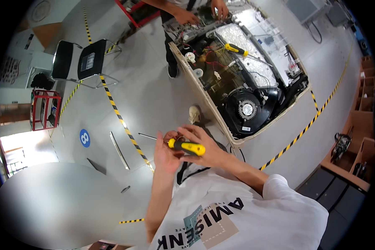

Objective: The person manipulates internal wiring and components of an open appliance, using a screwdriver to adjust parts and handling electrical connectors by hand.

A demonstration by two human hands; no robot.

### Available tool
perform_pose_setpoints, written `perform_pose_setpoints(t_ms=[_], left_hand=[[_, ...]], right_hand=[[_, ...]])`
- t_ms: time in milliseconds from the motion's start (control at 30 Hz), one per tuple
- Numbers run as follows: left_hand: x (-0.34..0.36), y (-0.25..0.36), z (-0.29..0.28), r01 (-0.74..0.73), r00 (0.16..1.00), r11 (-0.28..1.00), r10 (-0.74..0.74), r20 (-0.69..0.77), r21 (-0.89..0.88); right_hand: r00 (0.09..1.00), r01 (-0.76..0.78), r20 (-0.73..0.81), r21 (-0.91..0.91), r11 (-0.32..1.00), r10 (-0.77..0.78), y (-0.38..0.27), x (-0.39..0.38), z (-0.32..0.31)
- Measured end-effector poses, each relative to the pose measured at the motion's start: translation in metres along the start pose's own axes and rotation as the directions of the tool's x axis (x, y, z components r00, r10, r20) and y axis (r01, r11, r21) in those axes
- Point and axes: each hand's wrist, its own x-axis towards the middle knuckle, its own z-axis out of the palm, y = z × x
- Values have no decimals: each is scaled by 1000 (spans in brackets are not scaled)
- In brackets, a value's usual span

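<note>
My right hand (204, 146) is closed around a screwdriver (187, 146) with a yellow-and-black handle, its shaft pointing left. My left hand (166, 156) meets it near the handle's front, fingers curled; what they grip is partly hidden. Ahead of me stands an opened appliance in a beige housing (206, 102), with a black round fan unit (233, 108), coloured wires and foil-covered insulation (262, 75). A second yellow-and-black screwdriver (236, 49) lies across it.
A co-worker's hands (187, 16) work at the appliance's far end. Two black chairs (91, 60) and a red cart (45, 109) stand left, floor tape (112, 102) running past. Wooden compartments (362, 146) line the right. A metal strip (119, 151) lies on the floor.
</note>
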Motion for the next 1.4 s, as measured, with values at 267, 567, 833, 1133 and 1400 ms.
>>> perform_pose_setpoints(t_ms=[267,567,833,1133,1400], left_hand=[[79,44,26,262,964,962,-265,34,78],[143,116,73,76,997,-229,37,-69,970],[217,141,116,-550,765,13,-395,509,835],[304,185,148,-680,708,-359,-547,446,640],[328,144,186,-732,681,-547,-572,457,407]], right_hand=[[993,-93,-50,223,970,107,24,92,-32],[774,-343,-251,606,717,582,47,144,-23],[482,-208,-307,869,448,820,47,196,3],[566,-430,-438,566,703,699,89,174,-40],[421,-679,-643,245,692,640,151,189,-50]])
